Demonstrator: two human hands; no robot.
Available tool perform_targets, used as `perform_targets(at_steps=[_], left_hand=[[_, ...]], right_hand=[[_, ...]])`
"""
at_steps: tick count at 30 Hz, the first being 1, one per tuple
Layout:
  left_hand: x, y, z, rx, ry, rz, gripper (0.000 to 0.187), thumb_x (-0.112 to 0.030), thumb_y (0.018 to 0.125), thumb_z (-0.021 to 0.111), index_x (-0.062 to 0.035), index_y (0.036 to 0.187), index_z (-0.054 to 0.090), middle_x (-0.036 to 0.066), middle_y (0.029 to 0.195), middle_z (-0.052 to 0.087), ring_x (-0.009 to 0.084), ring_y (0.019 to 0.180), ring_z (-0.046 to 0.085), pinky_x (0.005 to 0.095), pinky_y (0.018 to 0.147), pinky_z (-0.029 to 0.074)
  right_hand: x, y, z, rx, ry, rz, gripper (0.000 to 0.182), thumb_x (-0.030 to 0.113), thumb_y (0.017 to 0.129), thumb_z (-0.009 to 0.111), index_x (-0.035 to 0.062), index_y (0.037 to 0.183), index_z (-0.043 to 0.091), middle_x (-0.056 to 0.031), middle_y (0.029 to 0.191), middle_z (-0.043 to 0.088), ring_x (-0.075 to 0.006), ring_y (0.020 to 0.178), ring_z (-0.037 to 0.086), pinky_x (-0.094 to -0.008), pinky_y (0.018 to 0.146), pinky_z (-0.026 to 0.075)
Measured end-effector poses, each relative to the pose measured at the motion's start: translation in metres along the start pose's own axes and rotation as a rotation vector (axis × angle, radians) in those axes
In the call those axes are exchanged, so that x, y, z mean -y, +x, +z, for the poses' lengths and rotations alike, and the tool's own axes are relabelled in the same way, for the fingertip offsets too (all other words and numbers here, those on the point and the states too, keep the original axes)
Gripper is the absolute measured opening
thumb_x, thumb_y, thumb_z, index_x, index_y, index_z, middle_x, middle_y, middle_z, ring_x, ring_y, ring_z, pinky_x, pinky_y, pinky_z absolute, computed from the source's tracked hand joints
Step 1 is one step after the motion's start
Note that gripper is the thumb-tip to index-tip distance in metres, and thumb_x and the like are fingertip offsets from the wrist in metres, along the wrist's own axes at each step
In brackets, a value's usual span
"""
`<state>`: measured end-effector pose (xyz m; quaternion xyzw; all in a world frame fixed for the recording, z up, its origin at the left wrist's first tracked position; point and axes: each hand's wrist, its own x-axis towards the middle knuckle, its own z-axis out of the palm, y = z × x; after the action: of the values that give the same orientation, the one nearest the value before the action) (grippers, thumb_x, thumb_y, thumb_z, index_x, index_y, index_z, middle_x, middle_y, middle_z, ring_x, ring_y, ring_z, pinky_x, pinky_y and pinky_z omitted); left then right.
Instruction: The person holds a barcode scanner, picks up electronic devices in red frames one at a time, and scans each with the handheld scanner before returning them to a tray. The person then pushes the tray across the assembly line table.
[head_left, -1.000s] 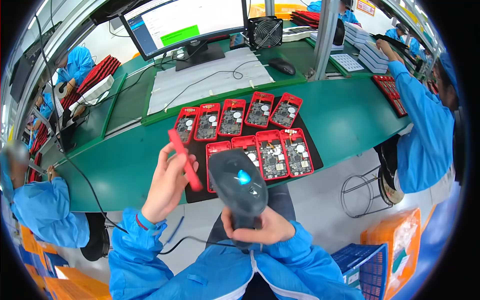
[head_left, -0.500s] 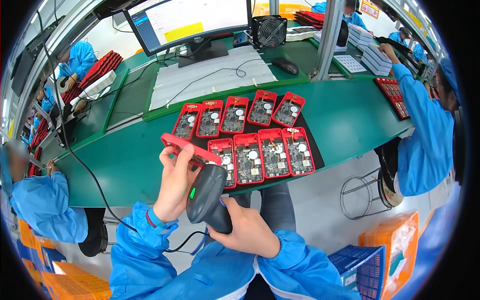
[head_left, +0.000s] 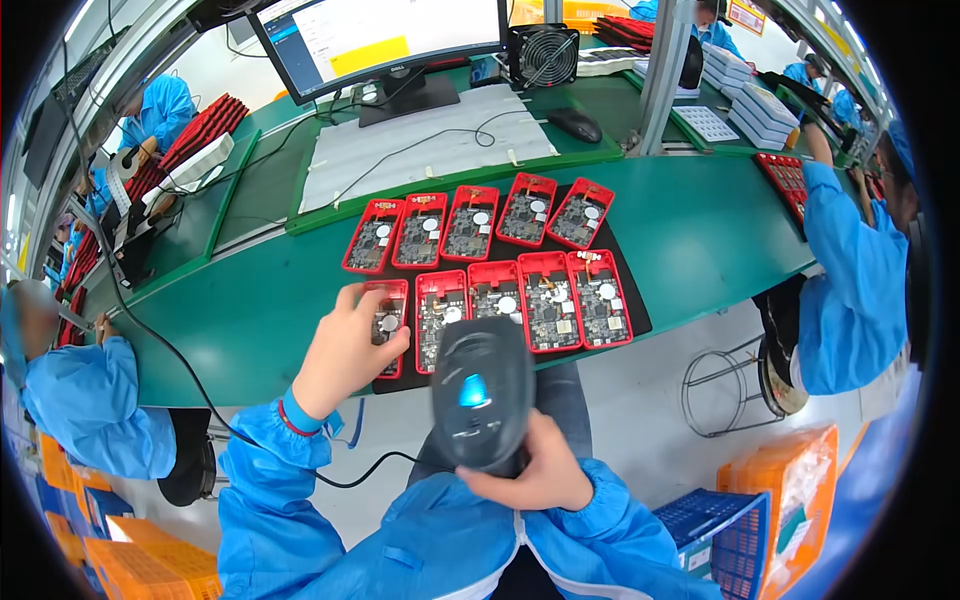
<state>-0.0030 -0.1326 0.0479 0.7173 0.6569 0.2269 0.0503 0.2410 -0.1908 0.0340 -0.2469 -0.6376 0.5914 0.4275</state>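
My left hand (head_left: 347,350) has its thumb and fingers around the upper part of a red case with a circuit board (head_left: 388,325), which lies at the left end of the front row on a black mat (head_left: 635,290). In my right hand (head_left: 540,472) is a dark barcode scanner (head_left: 484,395), blurred, with a blue light on its top. It hides the lower part of another red case (head_left: 495,287). More open red cases stand in two rows on the mat, among them one at the back right (head_left: 581,214).
A monitor (head_left: 375,40), a mouse (head_left: 574,125) and a fan (head_left: 543,55) are behind the green table (head_left: 700,215). The scanner's cable (head_left: 185,350) runs at left. Co-workers in blue sit left (head_left: 95,400) and right (head_left: 850,290). Crates (head_left: 715,535) stand below right.
The red case in my left hand has come down onto the mat at the front row's left end. The scanner has moved right and turned, and its light is now blue instead of green.
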Motion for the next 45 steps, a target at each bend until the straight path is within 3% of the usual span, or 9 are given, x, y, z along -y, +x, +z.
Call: perform_targets(at_steps=[2, 7, 11, 20, 25, 28, 33, 39, 45], left_hand=[[0.002, 0.000, 0.008, -0.045, 0.067, 0.052, 0.055, -0.031, 0.075, 0.076, -0.0025, 0.117, 0.056, 0.029, 0.125, 0.048, 0.0446, 0.107, 0.054, 0.0437, 0.088, 0.049], [-0.014, 0.004, 0.018, 0.118, 0.090, 0.297, 0.108, -0.057, 0.059, 0.080, 0.0050, 0.136, 0.036, 0.030, 0.137, 0.034, 0.0456, 0.133, 0.028, 0.0637, 0.108, 0.013], [-0.026, 0.014, 0.020, 0.195, 0.151, 0.325, 0.108, -0.052, 0.058, 0.079, 0.0036, 0.138, 0.033, 0.032, 0.135, 0.034, 0.0459, 0.133, 0.026, 0.0633, 0.109, 0.010], [-0.034, 0.022, 0.007, 0.163, -0.069, 0.342, 0.108, -0.031, 0.051, 0.080, 0.0008, 0.137, 0.024, 0.029, 0.130, 0.032, 0.0465, 0.128, 0.029, 0.0643, 0.108, 0.012], [-0.061, 0.013, -0.018, 0.399, -0.530, 0.236, 0.109, -0.022, 0.055, 0.082, 0.0002, 0.140, 0.017, 0.025, 0.135, 0.028, 0.0384, 0.127, 0.033, 0.0411, 0.108, 0.029], [-0.068, 0.013, -0.026, 0.493, -0.491, 0.291, 0.113, -0.023, 0.054, 0.083, 0.0006, 0.141, 0.015, 0.027, 0.139, 0.026, 0.0392, 0.130, 0.032, 0.0426, 0.108, 0.029], [-0.081, 0.015, -0.004, 0.642, -0.869, 0.168, 0.092, 0.006, 0.075, 0.064, -0.0125, 0.143, 0.005, 0.028, 0.137, 0.035, 0.0368, 0.127, 0.043, 0.0389, 0.095, 0.045], [-0.075, 0.021, 0.011, 0.679, -0.988, 0.056, 0.084, 0.013, 0.077, 0.059, -0.0093, 0.146, 0.015, 0.019, 0.136, 0.043, 0.0245, 0.125, 0.046, 0.0341, 0.096, 0.044], [-0.082, 0.003, -0.017, 0.504, -0.645, 0.386, 0.076, 0.010, 0.076, 0.062, -0.0058, 0.144, 0.030, 0.018, 0.133, 0.048, 0.0300, 0.120, 0.052, 0.0351, 0.097, 0.044]], right_hand=[[-0.001, -0.005, -0.011, -0.073, -0.054, -0.048, 0.049, 0.005, 0.074, 0.074, -0.0019, 0.117, 0.050, -0.0090, 0.099, 0.065, -0.0145, 0.090, 0.063, -0.0295, 0.082, 0.049], [-0.010, -0.015, -0.021, -0.252, 0.324, 0.064, 0.029, -0.002, 0.078, 0.066, -0.0019, 0.104, 0.055, -0.0066, 0.080, 0.062, -0.0111, 0.071, 0.059, -0.0255, 0.062, 0.048], [0.001, -0.016, -0.027, -0.249, 0.392, 0.082, 0.026, -0.004, 0.078, 0.064, -0.0027, 0.102, 0.055, -0.0065, 0.077, 0.060, -0.0106, 0.066, 0.058, -0.0252, 0.057, 0.046], [-0.012, -0.013, -0.038, -0.191, 0.585, 0.045, 0.045, 0.001, 0.081, 0.063, -0.0029, 0.122, 0.044, -0.0102, 0.079, 0.060, -0.0132, 0.064, 0.057, -0.0255, 0.058, 0.046], [-0.020, 0.014, -0.026, -0.255, 0.335, 0.097, 0.051, -0.001, 0.083, 0.063, -0.0025, 0.128, 0.040, -0.0143, 0.096, 0.063, -0.0137, 0.067, 0.059, -0.0263, 0.058, 0.047], [-0.022, 0.019, -0.015, -0.298, 0.262, 0.002, 0.053, -0.004, 0.082, 0.063, -0.0027, 0.129, 0.038, -0.0146, 0.098, 0.062, -0.0148, 0.073, 0.062, -0.0260, 0.058, 0.050], [-0.018, 0.029, -0.001, -0.412, 0.495, -0.021, 0.042, -0.007, 0.083, 0.060, -0.0025, 0.121, 0.043, -0.0136, 0.100, 0.062, -0.0201, 0.091, 0.065, -0.0320, 0.075, 0.055], [-0.031, 0.041, -0.006, -0.362, 0.411, -0.102, 0.037, -0.004, 0.083, 0.062, -0.0007, 0.118, 0.049, -0.0102, 0.101, 0.062, -0.0174, 0.093, 0.064, -0.0308, 0.084, 0.052], [-0.031, 0.029, -0.006, -0.284, 0.627, -0.283, 0.046, 0.009, 0.088, 0.055, 0.0017, 0.129, 0.036, -0.0145, 0.093, 0.058, -0.0201, 0.076, 0.063, -0.0340, 0.073, 0.053]])
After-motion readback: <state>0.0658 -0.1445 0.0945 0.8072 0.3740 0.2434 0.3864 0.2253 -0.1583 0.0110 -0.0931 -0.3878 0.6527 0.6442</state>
